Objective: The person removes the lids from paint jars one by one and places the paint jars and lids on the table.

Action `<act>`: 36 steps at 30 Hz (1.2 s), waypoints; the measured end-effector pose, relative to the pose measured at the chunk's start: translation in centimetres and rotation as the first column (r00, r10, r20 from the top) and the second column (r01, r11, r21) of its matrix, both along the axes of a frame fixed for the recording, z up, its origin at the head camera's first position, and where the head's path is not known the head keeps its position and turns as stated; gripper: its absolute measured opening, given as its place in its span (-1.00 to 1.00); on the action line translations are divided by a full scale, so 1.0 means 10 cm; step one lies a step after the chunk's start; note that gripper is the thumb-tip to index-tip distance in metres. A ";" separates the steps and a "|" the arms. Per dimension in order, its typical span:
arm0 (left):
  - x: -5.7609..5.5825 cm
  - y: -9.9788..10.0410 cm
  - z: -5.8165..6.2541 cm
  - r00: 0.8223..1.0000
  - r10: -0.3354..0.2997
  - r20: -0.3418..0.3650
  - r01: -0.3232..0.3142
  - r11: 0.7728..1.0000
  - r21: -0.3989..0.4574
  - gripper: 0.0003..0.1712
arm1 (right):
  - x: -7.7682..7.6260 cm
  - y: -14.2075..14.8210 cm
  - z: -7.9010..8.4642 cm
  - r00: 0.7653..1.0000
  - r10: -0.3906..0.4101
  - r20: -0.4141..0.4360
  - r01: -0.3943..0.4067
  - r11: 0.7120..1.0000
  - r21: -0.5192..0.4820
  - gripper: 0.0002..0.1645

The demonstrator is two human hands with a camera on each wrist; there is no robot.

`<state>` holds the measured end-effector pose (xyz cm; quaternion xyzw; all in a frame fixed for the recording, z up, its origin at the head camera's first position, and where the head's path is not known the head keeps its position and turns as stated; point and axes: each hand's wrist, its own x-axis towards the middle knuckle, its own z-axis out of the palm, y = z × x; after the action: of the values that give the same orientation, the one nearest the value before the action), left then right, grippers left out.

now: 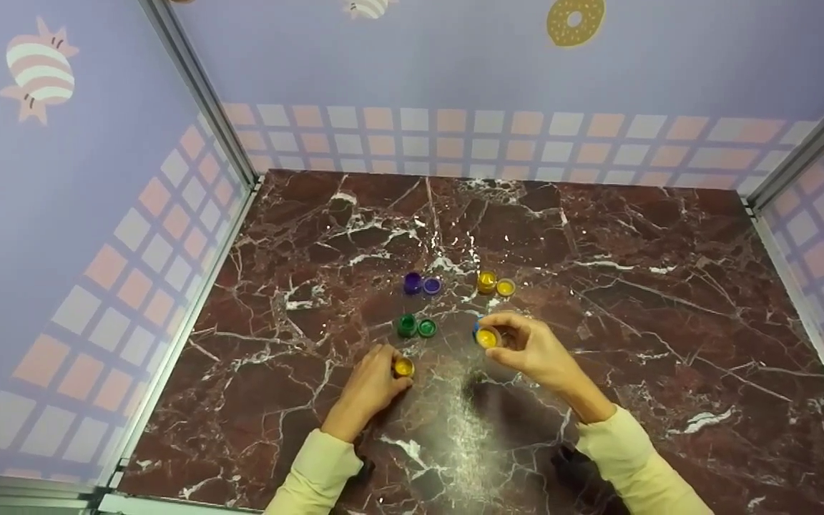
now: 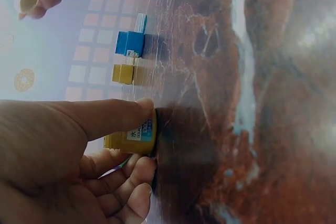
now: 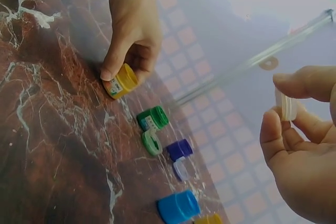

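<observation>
My left hand (image 1: 368, 383) grips a small yellow paint jar (image 1: 403, 368) between thumb and fingers. This jar is uncapped and upright at the tabletop, its label showing in the left wrist view. Raised above the table, my right hand (image 1: 537, 355) pinches a round pale lid (image 1: 487, 338) by its rim, its yellow-stained inside facing the head camera. A blue jar (image 3: 176, 207) stands beneath that lid, mostly hidden behind it in the head view. Left of the blue jar stand an open green jar (image 1: 407, 325) and its green-stained lid (image 1: 427, 328).
Farther back, an open purple jar (image 1: 412, 283) has its lid (image 1: 432, 286) beside it. To its right stands another yellow jar (image 1: 487, 281) with a lid (image 1: 506, 287). Printed panels (image 1: 455, 57) with metal edges enclose the marbled table (image 1: 634, 286) at the back and sides.
</observation>
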<state>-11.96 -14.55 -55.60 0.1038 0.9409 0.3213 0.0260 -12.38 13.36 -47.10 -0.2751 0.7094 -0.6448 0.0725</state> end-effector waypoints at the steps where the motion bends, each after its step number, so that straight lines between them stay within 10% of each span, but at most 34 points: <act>1: 0.00 0.01 0.00 1.000 0.001 -0.001 -0.001 1.000 -0.002 -0.63 | -0.01 -0.02 0.01 1.000 -0.001 -0.024 0.001 1.000 0.018 -0.54; 12: -0.02 0.03 -0.02 1.000 0.008 -0.029 -0.009 1.000 -0.021 -0.59 | -0.07 -0.25 -0.10 0.987 0.005 -0.162 0.026 0.982 0.188 -0.54; 21: 0.00 0.03 -0.03 1.000 0.024 -0.010 -0.024 1.000 0.002 -0.62 | -0.20 -0.48 -0.56 0.991 -0.062 -0.116 0.091 0.959 0.269 -0.57; 36: 0.01 0.05 -0.03 0.999 0.026 -0.031 -0.026 1.000 0.017 -0.62 | -0.18 -0.73 -0.77 0.980 -0.073 -0.185 0.146 0.897 0.418 -0.58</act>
<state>-11.86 -14.01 -55.94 0.0967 0.9398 0.3277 0.0064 -14.13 6.09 -54.76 -0.2643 0.8518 -0.4510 0.0359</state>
